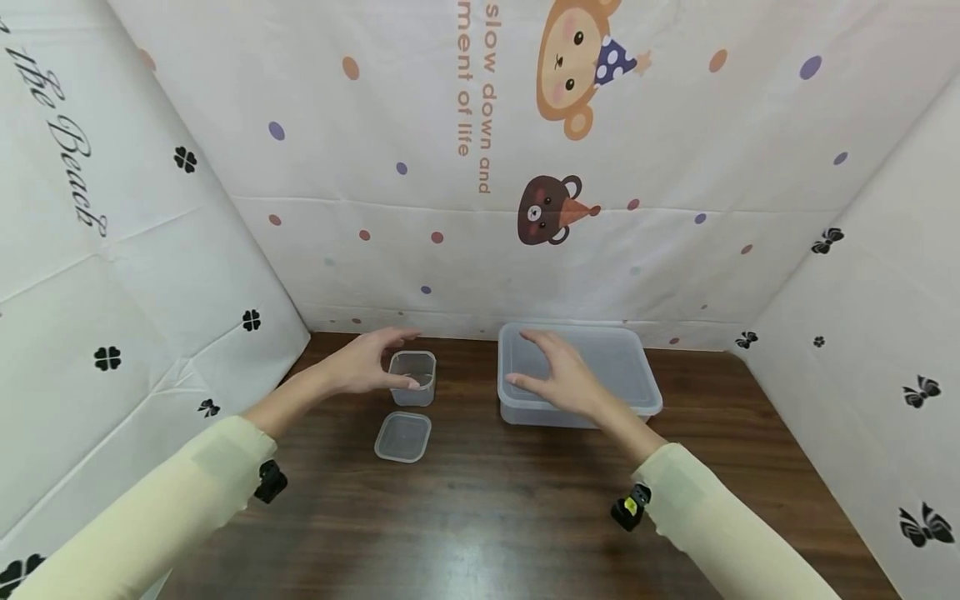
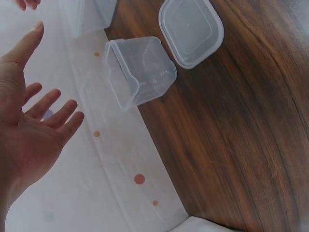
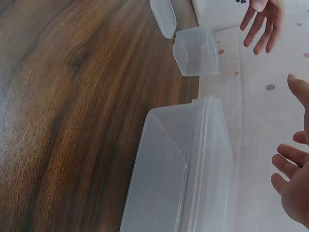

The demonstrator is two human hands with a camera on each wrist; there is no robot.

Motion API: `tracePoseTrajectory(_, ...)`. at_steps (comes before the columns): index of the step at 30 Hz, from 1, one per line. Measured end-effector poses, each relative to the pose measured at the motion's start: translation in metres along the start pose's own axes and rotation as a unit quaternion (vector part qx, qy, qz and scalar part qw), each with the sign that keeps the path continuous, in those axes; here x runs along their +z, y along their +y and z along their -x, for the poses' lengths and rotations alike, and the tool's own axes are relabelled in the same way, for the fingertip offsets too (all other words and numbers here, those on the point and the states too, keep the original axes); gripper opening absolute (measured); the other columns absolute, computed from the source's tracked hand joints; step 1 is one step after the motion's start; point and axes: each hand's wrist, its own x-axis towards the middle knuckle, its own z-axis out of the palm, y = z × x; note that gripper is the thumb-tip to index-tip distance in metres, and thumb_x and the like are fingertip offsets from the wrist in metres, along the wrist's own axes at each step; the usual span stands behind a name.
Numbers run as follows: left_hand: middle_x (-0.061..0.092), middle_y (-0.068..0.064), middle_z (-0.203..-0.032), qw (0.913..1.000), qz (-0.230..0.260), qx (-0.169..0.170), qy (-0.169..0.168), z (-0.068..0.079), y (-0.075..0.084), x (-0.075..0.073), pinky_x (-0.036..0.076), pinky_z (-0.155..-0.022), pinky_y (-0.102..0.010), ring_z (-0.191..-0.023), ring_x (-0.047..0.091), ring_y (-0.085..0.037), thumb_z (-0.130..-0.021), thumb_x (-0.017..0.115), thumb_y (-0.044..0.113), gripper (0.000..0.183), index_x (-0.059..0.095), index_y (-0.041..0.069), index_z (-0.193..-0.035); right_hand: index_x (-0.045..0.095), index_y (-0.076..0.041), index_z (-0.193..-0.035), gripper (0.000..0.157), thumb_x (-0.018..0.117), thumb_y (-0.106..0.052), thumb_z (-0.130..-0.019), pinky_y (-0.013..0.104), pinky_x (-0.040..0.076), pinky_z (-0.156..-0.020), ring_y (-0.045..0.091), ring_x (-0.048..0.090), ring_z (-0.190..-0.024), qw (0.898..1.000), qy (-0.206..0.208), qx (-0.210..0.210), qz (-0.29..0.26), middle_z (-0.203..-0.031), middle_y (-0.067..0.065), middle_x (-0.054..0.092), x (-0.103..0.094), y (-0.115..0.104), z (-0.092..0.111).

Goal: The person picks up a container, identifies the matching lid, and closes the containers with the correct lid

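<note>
A small clear plastic container [image 1: 414, 393] stands uncovered on the table, and its square lid [image 1: 403, 437] lies flat just in front of it. My left hand [image 1: 367, 360] hovers above the container's left side, thumb and fingers spread apart, holding nothing; the left wrist view shows a gap between that hand [image 2: 36, 111] and the container [image 2: 149, 70]. To the right sits a large clear plastic box [image 1: 577, 416] with its lid [image 1: 615, 358] on. Over this lid my right hand [image 1: 558, 372] is held with fingers parted and nothing in it; the right wrist view shows it apart from the box [image 3: 164, 174].
The dark wooden table [image 1: 465, 517] is bounded by a printed white cloth backdrop [image 1: 420, 242] at the back and white cloth sides on the left [image 1: 165, 308] and right [image 1: 862, 367]. The large box stands close to the back cloth.
</note>
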Motion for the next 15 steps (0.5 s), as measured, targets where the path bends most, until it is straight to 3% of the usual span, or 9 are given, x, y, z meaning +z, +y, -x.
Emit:
tracePoseTrajectory(7, 0.048, -0.01, -0.161, 0.9996, -0.027, 0.012, -0.002, 0.005, -0.006, -0.002, 0.041, -0.118, -0.055, -0.146, 0.046, -0.036, -0.083, 0.089, 0.051, 0.1, 0.042, 0.012, -0.163, 0.045, -0.007, -0.16, 0.089, 0.078, -0.055, -0.093, 0.059, 0.04, -0.117, 0.036, 0.045, -0.148, 1.0, -0.004, -0.007, -0.001, -0.16, 0.015, 0.048, 0.006, -0.006, -0.004)
tracePoseTrajectory(15, 0.047, -0.012, -0.161, 0.9992, -0.039, 0.001, 0.005, 0.01, -0.013, -0.003, 0.041, -0.116, -0.058, -0.146, 0.047, -0.036, -0.083, 0.089, 0.054, 0.104, 0.04, 0.011, -0.163, 0.043, -0.011, -0.162, 0.094, 0.079, -0.06, -0.09, 0.059, 0.041, -0.117, 0.035, 0.044, -0.149, 1.0, -0.008, -0.01, -0.012, -0.162, 0.014, 0.047, 0.01, -0.014, -0.008)
